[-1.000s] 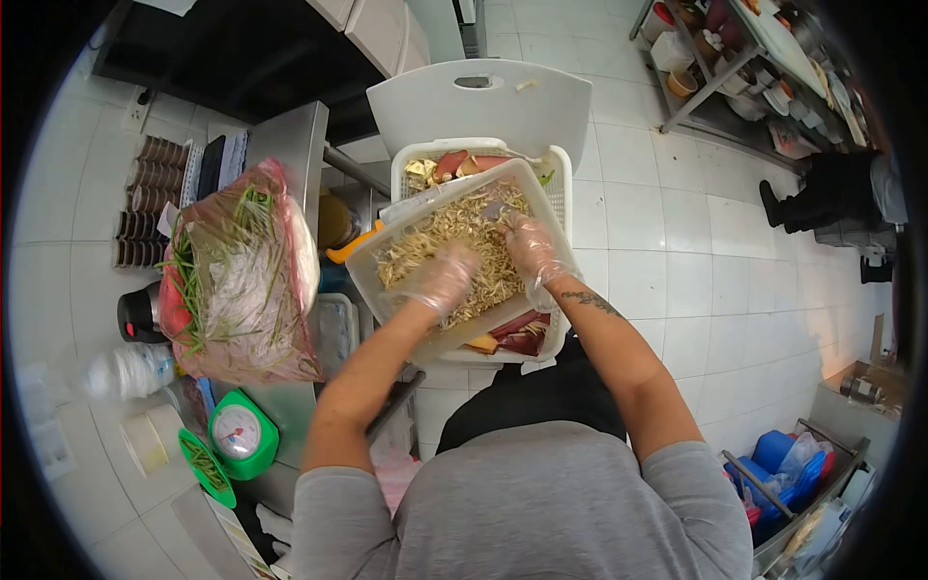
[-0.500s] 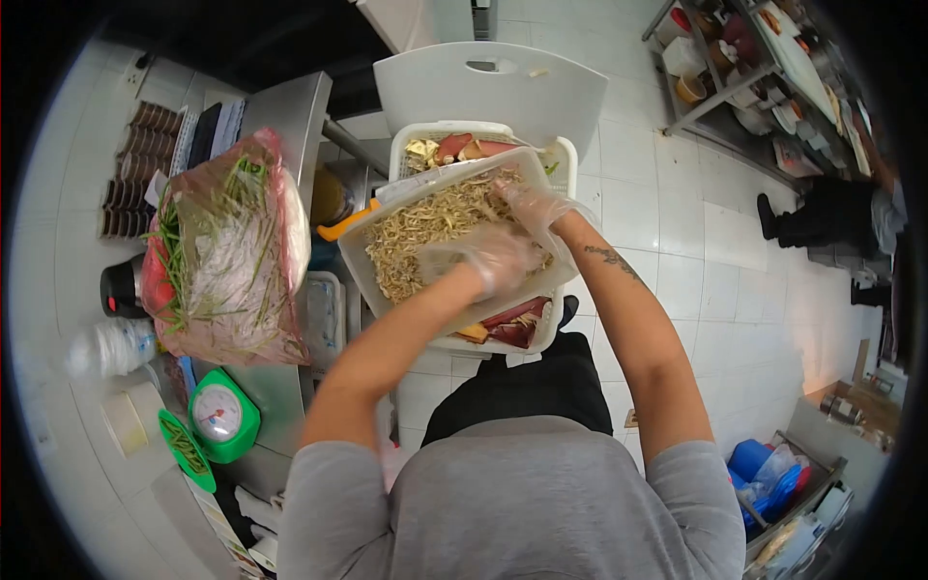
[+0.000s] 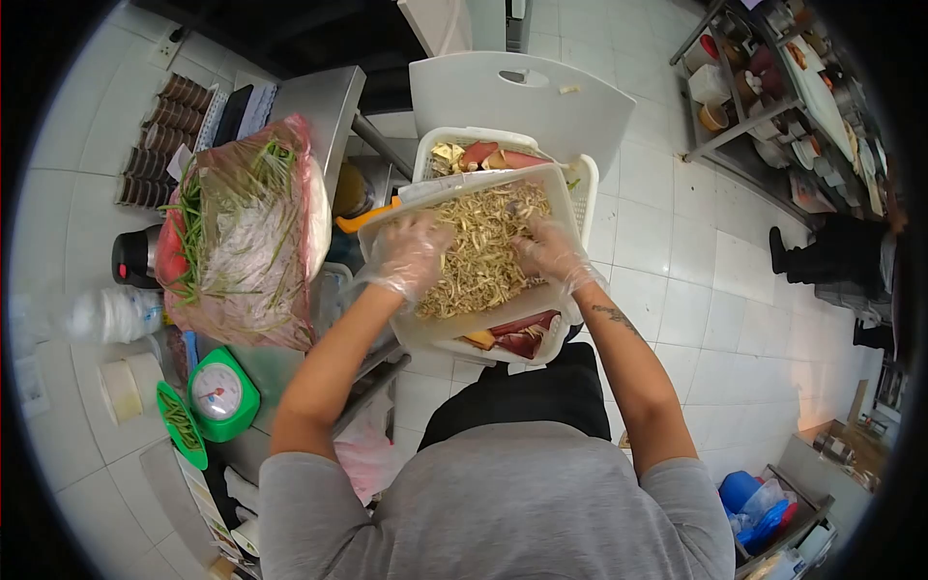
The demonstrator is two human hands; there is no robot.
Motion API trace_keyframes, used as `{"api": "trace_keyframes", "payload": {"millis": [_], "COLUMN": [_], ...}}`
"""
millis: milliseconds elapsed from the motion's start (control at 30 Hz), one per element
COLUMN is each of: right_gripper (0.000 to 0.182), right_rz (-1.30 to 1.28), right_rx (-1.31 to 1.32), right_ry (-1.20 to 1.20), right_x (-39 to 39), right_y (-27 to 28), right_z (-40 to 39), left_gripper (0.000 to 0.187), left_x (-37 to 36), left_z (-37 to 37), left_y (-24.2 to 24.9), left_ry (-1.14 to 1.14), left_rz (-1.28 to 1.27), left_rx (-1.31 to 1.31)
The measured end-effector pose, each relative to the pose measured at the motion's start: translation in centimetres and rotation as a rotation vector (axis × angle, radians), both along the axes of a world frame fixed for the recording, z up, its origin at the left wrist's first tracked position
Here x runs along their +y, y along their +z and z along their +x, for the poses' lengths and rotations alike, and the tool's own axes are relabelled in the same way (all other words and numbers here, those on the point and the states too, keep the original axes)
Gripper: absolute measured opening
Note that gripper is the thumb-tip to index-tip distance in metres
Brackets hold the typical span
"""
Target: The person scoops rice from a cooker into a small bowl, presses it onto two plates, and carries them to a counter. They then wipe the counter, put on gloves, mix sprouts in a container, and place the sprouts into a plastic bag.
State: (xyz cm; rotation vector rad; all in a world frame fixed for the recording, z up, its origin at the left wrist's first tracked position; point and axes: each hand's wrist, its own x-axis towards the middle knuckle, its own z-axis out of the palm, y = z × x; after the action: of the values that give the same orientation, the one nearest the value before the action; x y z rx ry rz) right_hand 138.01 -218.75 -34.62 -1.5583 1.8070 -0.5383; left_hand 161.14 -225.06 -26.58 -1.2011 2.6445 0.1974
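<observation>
A rectangular pale plastic tub holds a heap of thin, pale brown shreds that look like shredded banana blossom. Inside the tub's left end, my left hand wears a clear plastic glove and has its curled fingers in the shreds. Opposite it, my right hand, also gloved, presses curled fingertips into the heap's right side. Shreds partly hide the fingertips of both hands. Beneath the tub is a white perforated basket with dark red banana blossom petals showing at its near and far ends.
On the steel table at left lies a pink plastic bag of green stalks. A green scale stands nearer, beside a green dish. An orange handle sticks out beside the tub. Another person stands at far right.
My left hand has moved from the middle of the heap to the tub's left end. My right hand has come nearer along the right side. The whole view has shifted slightly.
</observation>
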Motion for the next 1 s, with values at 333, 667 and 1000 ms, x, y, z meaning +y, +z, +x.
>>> {"api": "trace_keyframes", "payload": {"millis": [333, 667, 1000], "right_gripper": [0.048, 0.045, 0.031], "right_rz": [0.105, 0.041, -0.158], "right_rx": [-0.296, -0.269, -0.027], "right_ry": [-0.198, -0.009, -0.081], "right_x": [-2.3, -3.5, -1.0], "right_y": [2.7, 8.3, 0.8], "right_z": [8.7, 5.4, 2.5], "left_gripper": [0.039, 0.027, 0.056], "left_x": [1.1, 1.0, 0.7], "left_z": [-2.0, -1.8, 2.5], "left_y": [-9.0, -0.4, -5.0], "left_ry": [0.463, 0.463, 0.404], "left_rz": [0.197, 0.213, 0.3], "left_rx": [0.778, 0.529, 0.48]}}
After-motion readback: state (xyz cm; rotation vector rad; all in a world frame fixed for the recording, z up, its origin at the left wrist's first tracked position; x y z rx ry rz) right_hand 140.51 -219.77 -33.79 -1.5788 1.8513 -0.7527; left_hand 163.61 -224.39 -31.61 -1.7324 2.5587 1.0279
